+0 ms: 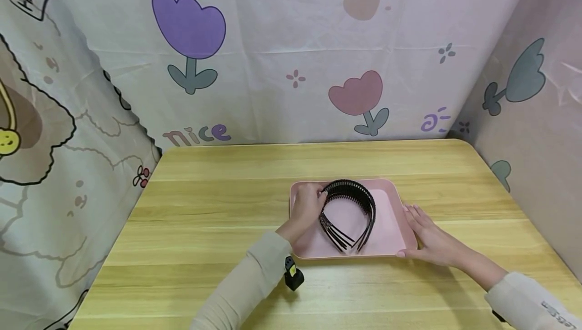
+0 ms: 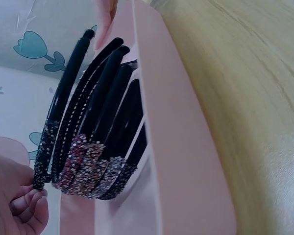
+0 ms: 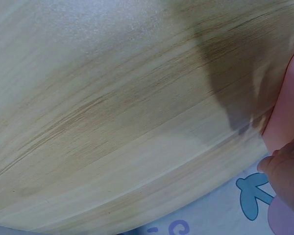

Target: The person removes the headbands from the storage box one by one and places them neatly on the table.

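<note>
A pink rectangular tray [image 1: 392,203] holds several black headbands [image 1: 347,187] bunched together, their open ends towards me. Seen from the left wrist, the headbands [image 2: 105,98] are glossy black with sparkly pink, silver and dark bands. My left hand [image 1: 309,202] reaches over the tray's left side and pinches the outermost headband [image 2: 64,88] at its dark glittery part; this one stands a little apart from the others. On the tray's right edge lies my right hand [image 1: 432,241], fingers extended along the rim. Its fingertips also show by the tray [image 3: 290,105] in the right wrist view.
The tray stands on a light wooden table [image 1: 218,208]. A printed cloth [image 1: 273,27] with tulips hangs behind and at both sides. A small black device [image 1: 293,275] is strapped at the left wrist.
</note>
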